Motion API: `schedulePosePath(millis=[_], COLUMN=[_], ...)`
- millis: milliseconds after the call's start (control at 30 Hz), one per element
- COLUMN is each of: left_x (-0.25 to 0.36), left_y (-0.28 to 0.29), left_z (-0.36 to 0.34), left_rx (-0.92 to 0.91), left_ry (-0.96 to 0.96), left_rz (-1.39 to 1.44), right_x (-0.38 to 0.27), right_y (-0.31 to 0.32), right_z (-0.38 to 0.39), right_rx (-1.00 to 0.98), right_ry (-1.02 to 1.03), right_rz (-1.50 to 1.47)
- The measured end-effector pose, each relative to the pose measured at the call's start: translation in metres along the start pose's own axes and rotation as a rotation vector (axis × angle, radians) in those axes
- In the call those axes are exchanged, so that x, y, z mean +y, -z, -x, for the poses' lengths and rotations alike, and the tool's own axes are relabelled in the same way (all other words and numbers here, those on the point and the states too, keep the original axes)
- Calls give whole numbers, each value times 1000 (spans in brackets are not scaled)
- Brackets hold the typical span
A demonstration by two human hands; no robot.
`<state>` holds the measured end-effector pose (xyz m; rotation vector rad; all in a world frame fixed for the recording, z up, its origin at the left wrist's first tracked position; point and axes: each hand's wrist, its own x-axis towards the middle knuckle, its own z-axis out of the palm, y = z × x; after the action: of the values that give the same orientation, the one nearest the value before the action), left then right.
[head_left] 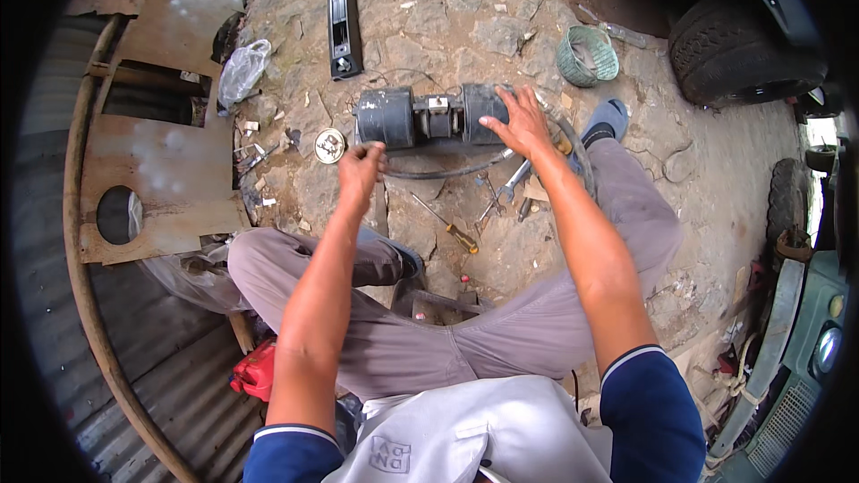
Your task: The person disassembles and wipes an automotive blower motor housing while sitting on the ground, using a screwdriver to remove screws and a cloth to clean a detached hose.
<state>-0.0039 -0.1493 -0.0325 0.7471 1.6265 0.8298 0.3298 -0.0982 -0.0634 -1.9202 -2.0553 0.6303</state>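
A black double-drum blower unit (437,116) lies crosswise on the stony ground in front of me, a metal motor section between its two drums. My right hand (521,125) rests on the right drum, fingers spread. At the lower edge of the left drum, my left hand (361,168) has its fingers curled together; whatever they may hold is hidden. Just left of that hand sits a round tin (329,146) with small metal parts inside. A black hose (447,173) curves below the blower. Nearer to me lie a yellow-handled screwdriver (462,237) and an open-ended wrench (514,181).
Beyond the blower lies a long black housing (342,31). A green woven basket (587,55) stands far right, near a large tyre (743,43). Cut sheet metal (161,170) and a wooden pole (76,215) line the left; a green vehicle (805,367) is at right.
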Motion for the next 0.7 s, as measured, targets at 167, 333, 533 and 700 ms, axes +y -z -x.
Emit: schedulePosePath(millis=[167, 333, 533, 700], left_x=[-9, 1, -39, -65], left_y=[-59, -91, -92, -88], left_z=[39, 27, 31, 61], left_rx=[-237, -192, -233, -132], left_ry=[250, 442, 500, 594], left_rz=[261, 556, 574, 753], right_x=[-6, -24, -47, -63], right_y=[8, 16, 17, 13], right_z=[24, 60, 102, 116], right_rx=[53, 68, -85, -276], right_ry=[19, 63, -11, -42], right_rz=[49, 65, 91, 211])
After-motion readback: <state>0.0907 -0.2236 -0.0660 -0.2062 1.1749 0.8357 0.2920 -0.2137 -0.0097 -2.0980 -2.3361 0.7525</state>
